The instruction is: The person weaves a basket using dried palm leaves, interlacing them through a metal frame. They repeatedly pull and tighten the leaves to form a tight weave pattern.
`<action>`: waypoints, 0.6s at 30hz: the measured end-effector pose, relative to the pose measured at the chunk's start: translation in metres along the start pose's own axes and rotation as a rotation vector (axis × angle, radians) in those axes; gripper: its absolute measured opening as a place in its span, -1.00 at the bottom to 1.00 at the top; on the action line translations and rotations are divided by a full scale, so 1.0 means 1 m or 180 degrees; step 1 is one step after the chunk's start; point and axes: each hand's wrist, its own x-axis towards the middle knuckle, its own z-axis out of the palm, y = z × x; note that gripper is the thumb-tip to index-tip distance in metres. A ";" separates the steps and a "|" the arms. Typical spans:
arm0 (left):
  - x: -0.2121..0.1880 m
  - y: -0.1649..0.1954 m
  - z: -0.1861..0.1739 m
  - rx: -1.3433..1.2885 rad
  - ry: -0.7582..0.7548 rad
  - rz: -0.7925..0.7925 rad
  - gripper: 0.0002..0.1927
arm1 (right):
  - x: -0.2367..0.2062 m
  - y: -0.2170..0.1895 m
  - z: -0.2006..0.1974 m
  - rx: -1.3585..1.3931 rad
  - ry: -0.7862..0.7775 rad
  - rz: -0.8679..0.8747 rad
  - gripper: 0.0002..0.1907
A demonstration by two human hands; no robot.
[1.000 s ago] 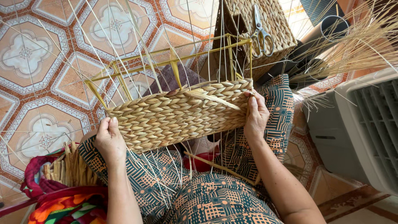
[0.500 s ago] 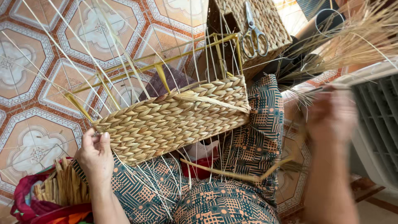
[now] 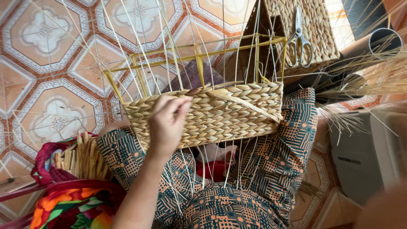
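Straw-coloured braid is sitting under the left hand [image 3: 167, 121], whose fingers are curling over the top rim of the half-woven basket [image 3: 207, 114] resting on the lap. The right hand [image 3: 383, 210] is only a blur at the lower right corner; I cannot tell whether it is gripping anything. Pinning that rim firmly looks wise, so the yellow wire frame [image 3: 195, 51] is not rocking. Thin upright strands [image 3: 163, 34] are crowding the fingers. Scissors [image 3: 299, 42] are lying on a finished woven basket [image 3: 316, 25] beyond, spare fibre [image 3: 82, 157] bundled at left.
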 end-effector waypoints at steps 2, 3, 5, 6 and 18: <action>0.017 0.008 0.023 0.0324 0.0162 0.0367 -0.89 | 0.014 -0.022 0.052 0.0778 -0.0839 -0.0325 -0.85; 0.024 0.012 0.031 0.0428 0.0105 0.0325 -0.89 | 0.020 -0.027 0.081 0.1042 -0.1161 -0.0460 -0.84; 0.036 0.017 0.046 0.0627 -0.0005 0.0234 -0.86 | 0.026 -0.030 0.140 0.1369 -0.1609 -0.0612 -0.88; 0.039 0.019 0.053 0.0679 0.0017 0.0255 -0.85 | 0.027 -0.030 0.164 0.1338 -0.1619 -0.0701 -0.88; 0.025 0.011 0.052 -0.0021 -0.0326 0.0302 -0.77 | 0.045 -0.063 0.197 0.0896 -0.1789 -0.0958 -0.84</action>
